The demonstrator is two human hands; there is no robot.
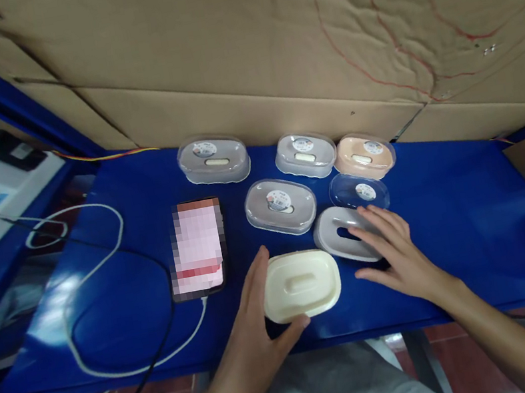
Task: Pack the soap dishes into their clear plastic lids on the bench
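Cream oval plastic piece point(301, 286) lies on the blue tabletop point(474, 220), seemingly for easy reach, the left hand point(252, 327) curved around its left end, grip unclear, the right hand point(403, 261) spread, ungripping, over a grey slotted plastic oval point(341, 248).

Shows a glossy blue worktop point(470, 221). Carries 2 grey boxes point(214, 164) and 1 peach box point(358, 162) along the back, 1 nearer grey box point(264, 208) beside a clear cover point(345, 194). Bears, towards the front, a slotted grey lid point(331, 233), cream oval piece point(301, 284) and, leftward, a phone point(195, 249) with white cable point(121, 374).
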